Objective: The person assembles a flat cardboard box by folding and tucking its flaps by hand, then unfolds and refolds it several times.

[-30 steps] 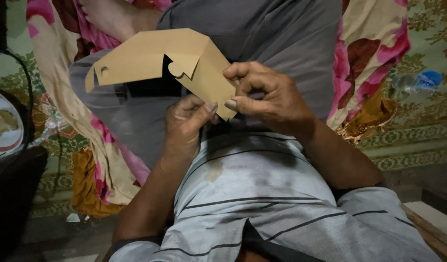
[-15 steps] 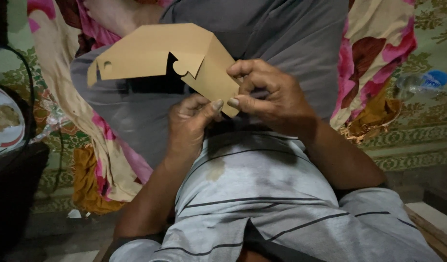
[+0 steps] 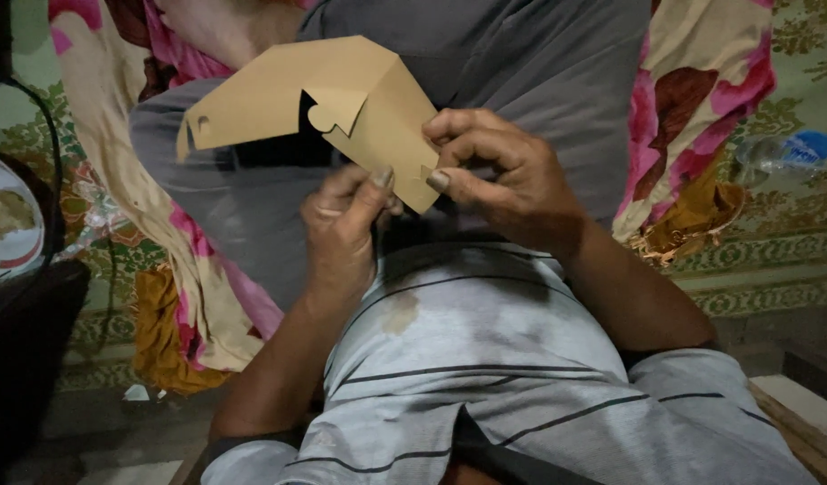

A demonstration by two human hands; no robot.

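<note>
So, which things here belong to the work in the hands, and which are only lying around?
In the work:
- brown cardboard cut-out, folded, with tabs and slots
- left hand, under its lower edge
- right hand, pinching its lower corner

Lying around:
- plastic bottle with blue cap
- flowered cloth
- plate at the left

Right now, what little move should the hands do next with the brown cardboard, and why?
Probably press the pinched corner flat. The right hand and left hand both grip the lower right corner of the brown die-cut cardboard, thumbs on a small notch there. The sheet is already bent along a crease and its rounded tab hangs loose, so this corner fold looks unfinished.
</note>
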